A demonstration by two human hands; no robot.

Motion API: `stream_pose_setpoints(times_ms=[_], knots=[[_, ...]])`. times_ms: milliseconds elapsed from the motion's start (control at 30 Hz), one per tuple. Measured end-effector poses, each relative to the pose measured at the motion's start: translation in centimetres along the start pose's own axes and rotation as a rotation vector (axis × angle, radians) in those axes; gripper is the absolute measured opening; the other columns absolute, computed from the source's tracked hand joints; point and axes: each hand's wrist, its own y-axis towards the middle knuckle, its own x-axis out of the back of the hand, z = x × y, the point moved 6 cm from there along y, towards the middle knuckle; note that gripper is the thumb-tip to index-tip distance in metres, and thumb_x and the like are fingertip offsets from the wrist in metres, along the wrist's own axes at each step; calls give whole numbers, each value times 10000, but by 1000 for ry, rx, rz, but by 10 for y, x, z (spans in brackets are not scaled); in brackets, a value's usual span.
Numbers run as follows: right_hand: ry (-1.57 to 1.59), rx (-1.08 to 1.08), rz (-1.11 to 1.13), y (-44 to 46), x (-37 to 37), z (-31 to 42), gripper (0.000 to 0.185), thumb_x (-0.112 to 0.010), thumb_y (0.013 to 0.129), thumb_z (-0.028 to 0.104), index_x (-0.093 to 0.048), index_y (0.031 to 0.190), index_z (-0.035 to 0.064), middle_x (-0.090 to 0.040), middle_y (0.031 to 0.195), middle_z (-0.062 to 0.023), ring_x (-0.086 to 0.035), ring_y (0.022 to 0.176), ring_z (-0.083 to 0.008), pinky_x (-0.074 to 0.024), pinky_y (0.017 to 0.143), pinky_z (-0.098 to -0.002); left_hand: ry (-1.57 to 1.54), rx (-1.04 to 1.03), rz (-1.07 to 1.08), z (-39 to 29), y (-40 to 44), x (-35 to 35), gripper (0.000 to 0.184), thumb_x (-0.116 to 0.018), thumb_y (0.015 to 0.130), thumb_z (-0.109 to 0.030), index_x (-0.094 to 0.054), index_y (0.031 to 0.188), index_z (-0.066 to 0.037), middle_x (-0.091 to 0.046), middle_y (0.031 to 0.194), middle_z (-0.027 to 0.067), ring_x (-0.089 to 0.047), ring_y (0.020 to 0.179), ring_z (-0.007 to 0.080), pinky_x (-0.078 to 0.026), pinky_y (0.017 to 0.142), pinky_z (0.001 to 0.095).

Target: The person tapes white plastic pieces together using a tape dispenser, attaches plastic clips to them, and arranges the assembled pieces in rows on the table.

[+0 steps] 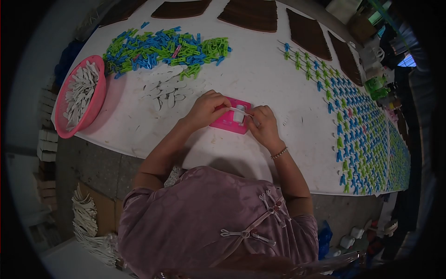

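A thin white strip (241, 111) is stretched between my two hands above a small pink plate (225, 122) on the white table. My left hand (210, 108) has its fingers closed on the strip's left end. On the other end, the fingers of my right hand (263, 122) are pinched together. A white block (239, 116) sits on the pink plate under the strip. Flat white pieces (168, 90) lie loose on the table to the left of my left hand.
A pink basket (101, 95) of white pieces stands at the left edge. Green and blue clips (158, 49) are heaped at the back left. Rows of clips (355, 125) cover the right side. Brown mats (248, 16) lie along the far edge.
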Motion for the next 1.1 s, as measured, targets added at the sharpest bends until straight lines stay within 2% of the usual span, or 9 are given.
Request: stream_pose_setpoints(times_ms=[333, 567, 667, 733, 833, 933, 1033, 1067, 1100], knots=[[-125, 10, -21, 0, 10, 1, 238, -625, 709, -21, -620, 940, 33, -592, 865, -97, -549, 824, -284, -453, 745, -383, 29, -6, 61, 0, 8, -12, 100, -684, 781, -158, -632, 826, -85, -613, 804, 51, -564, 813, 254, -446, 772, 367], [-91, 11, -92, 20, 33, 15, 277, -611, 701, -32, -592, 969, 36, -578, 868, -104, -544, 800, -269, -455, 737, -358, 27, -49, 89, -9, 20, -33, 102, -695, 761, -170, -651, 818, -97, -600, 824, 48, -553, 852, 257, -424, 789, 379], [54, -70, -63, 23, 27, 12, 303, -612, 722, -29, -576, 1015, 37, -582, 902, -68, -545, 808, -210, -455, 757, -312, 66, -71, 89, -8, 22, -39, 116, -701, 758, -183, -664, 831, -100, -597, 841, 50, -548, 863, 261, -415, 796, 379], [385, -238, -111, 20, 18, 0, 348, -613, 752, -20, -544, 1087, 43, -584, 947, -34, -534, 833, -148, -447, 791, -276, 18, -16, 77, -6, 21, -38, 133, -715, 751, -184, -669, 844, -101, -591, 838, 50, -548, 863, 264, -421, 785, 382], [440, -368, -18, 16, 3, -2, 380, -606, 772, -19, -517, 1135, 49, -580, 1007, -31, -528, 872, -120, -442, 818, -269, -143, 24, 13, 0, 16, -36, 124, -724, 747, -173, -662, 821, -96, -591, 838, 51, -547, 865, 265, -428, 780, 382], [544, -479, 56, 10, -14, -9, 373, -593, 779, -26, -511, 1136, 46, -568, 1045, -49, -544, 917, -140, -451, 837, -282, -197, 18, -39, -2, 11, -31, 154, -725, 745, -160, -634, 845, -86, -594, 847, 50, -550, 880, 267, -434, 780, 378], [586, -492, 76, 11, -23, -7, 345, -585, 788, -26, -516, 1121, 35, -564, 1080, -67, -561, 971, -168, -463, 847, -298, -226, 61, -106, -7, 9, -18, 200, -714, 746, -156, -599, 892, -85, -611, 882, 55, -553, 897, 266, -429, 805, 375], [585, -492, 77, 11, -25, -9, 345, -585, 788, -26, -516, 1121, 35, -564, 1080, -67, -561, 971, -168, -463, 847, -298, -226, 61, -106, -10, 9, -14, 200, -714, 746, -156, -599, 892, -85, -611, 882, 55, -553, 897, 266, -429, 805, 375], [463, -371, 56, 14, -24, -6, 334, -586, 792, -25, -519, 1115, 29, -568, 1083, -81, -570, 983, -188, -469, 851, -304, -186, -3, -145, -20, 11, -5, 216, -708, 745, -152, -589, 914, -91, -614, 892, 52, -554, 902, 264, -423, 819, 378]])
